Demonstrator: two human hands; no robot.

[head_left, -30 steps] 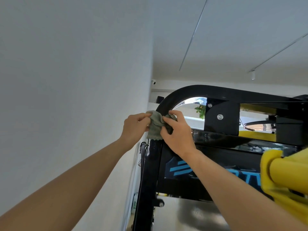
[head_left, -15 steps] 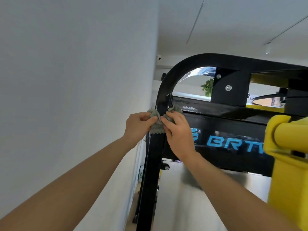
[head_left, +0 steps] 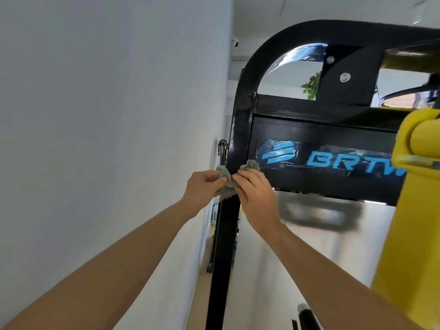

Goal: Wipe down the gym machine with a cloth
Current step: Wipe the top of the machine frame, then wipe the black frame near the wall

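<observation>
"While the cloth (head_left: 228, 185) was on the machine (head_left: 285, 36), where did it sit?"

"Wrapped round the black post (head_left: 225, 234), beside the blue-lettered panel (head_left: 333, 136). The left hand (head_left: 204, 184) pinched one end, the right hand (head_left: 254, 189) the other, fingers curled, fingertips nearly meeting in front."

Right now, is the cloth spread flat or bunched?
Bunched. The cloth is wrapped round the black post, pinched between the left hand and right hand, with crumpled ends sticking out on both sides.
</observation>
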